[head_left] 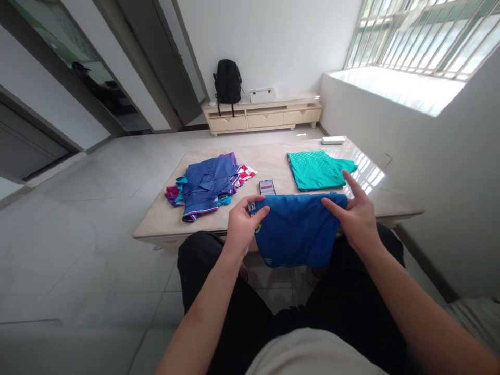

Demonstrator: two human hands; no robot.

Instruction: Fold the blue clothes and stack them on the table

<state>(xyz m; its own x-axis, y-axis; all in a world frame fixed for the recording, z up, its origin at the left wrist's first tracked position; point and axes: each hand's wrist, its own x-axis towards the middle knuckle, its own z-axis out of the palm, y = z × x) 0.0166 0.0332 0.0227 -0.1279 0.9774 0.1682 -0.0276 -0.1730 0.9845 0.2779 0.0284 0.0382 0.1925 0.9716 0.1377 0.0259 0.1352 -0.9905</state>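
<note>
A folded blue garment [297, 232], probably a shirt, hangs between my hands above my lap, in front of the table's near edge. My left hand [245, 221] pinches its upper left corner, where some white print shows. At the upper right corner, my right hand [355, 213] grips the cloth between thumb and fingers, with the index finger stretched out. Beyond my right hand a green garment [318, 169] lies folded flat on the table. To the left is a loose pile of clothes with a navy collared shirt [209, 182] on top.
A phone [267, 187] lies on the low table [164, 221] between the two lots of clothes. A white object [333, 140] sits at the table's far right corner. Behind stands a low cabinet [265, 120] bearing a black backpack [227, 82]. A wall with a barred window is on the right.
</note>
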